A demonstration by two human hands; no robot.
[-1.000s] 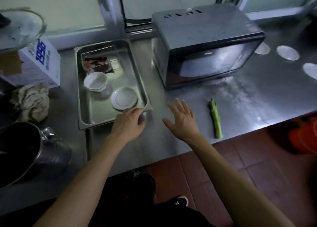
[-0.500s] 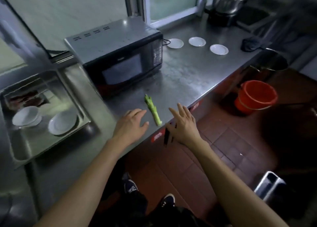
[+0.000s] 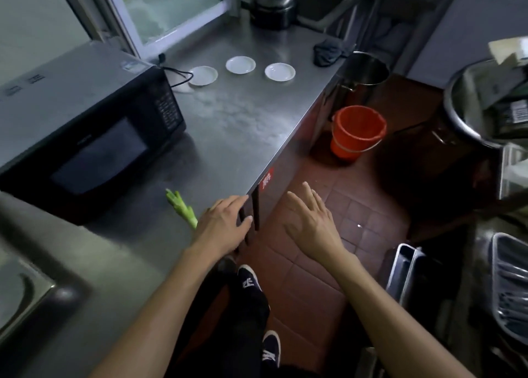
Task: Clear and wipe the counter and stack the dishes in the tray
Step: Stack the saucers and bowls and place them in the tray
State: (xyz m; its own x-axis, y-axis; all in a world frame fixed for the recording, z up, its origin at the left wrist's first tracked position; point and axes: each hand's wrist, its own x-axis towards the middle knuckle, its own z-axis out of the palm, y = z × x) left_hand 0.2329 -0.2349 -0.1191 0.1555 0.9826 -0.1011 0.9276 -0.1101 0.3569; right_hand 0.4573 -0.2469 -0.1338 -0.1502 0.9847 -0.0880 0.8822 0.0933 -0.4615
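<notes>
Three small white plates (image 3: 241,64) lie in a row on the far part of the steel counter (image 3: 237,126). A green vegetable stalk (image 3: 181,208) lies near the counter's front edge, its near end hidden under my left hand (image 3: 221,223). That hand hovers flat at the counter edge, fingers straight, holding nothing. My right hand (image 3: 310,224) is spread open over the red floor tiles, off the counter. The corner of the steel tray (image 3: 17,294) shows at the bottom left.
A black microwave (image 3: 85,131) stands on the left of the counter. A dark cloth (image 3: 328,53) lies at the far right edge. An orange bucket (image 3: 357,131) and a steel pot (image 3: 367,69) stand on the floor. Racks and metal bowls crowd the right side.
The view has swung right; the tray has slid almost out of view and the three plates came nearer. Both hands moved right along the counter edge, the left now over the stalk's end.
</notes>
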